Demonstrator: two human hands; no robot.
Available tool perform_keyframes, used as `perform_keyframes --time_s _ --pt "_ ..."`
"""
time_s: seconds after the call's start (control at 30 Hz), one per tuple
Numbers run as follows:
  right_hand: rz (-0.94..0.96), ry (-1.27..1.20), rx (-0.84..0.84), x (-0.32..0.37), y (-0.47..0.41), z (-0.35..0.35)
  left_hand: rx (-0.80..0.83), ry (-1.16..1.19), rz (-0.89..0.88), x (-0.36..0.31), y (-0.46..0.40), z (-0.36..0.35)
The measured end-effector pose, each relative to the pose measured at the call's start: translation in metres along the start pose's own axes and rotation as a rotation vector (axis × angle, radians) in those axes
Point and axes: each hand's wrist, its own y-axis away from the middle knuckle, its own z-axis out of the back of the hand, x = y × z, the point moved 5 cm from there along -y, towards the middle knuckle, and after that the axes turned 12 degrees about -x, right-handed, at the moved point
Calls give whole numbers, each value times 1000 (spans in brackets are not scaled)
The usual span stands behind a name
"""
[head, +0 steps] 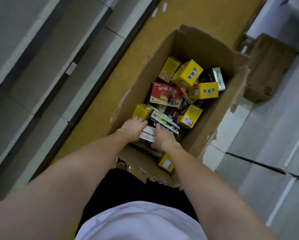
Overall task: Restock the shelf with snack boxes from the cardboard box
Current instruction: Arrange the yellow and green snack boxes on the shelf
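Note:
An open cardboard box (206, 47) stands on the floor below me, holding several snack boxes. Yellow boxes (188, 73) lie at its far end, a red snack box (166, 94) in the middle, and dark green-and-white boxes (164, 122) at the near end. Both my arms reach down into the near end. My left hand (133, 127) rests on the left side of the green-and-white stack, next to a yellow box (141, 110). My right hand (162, 135) grips the same stack from the right. The stack's lower part is hidden by my hands.
Grey shelf boards (46, 66) run along the left, with a small white price tag (71, 68) on an edge. A yellow floor strip (110, 84) lies beside the box. A second closed cardboard box (266, 66) sits at the right on grey tiles.

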Motion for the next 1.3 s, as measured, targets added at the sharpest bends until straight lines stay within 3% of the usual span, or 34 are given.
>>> perform_keyframes --time_s 0.23,0.43,0.73,1.0,1.3 --pt "46 118 -133 29 14 68 -218 170 85 17 28 61" --pt "101 149 -404 70 42 144 -386 468 187 45 60 123" --pt "359 272 -574 203 102 202 -667 564 294 125 183 189" --pt "658 426 -646 351 164 185 -758 649 529 213 339 171" --pt "1033 503 -581 508 243 108 -796 745 866 286 520 79"
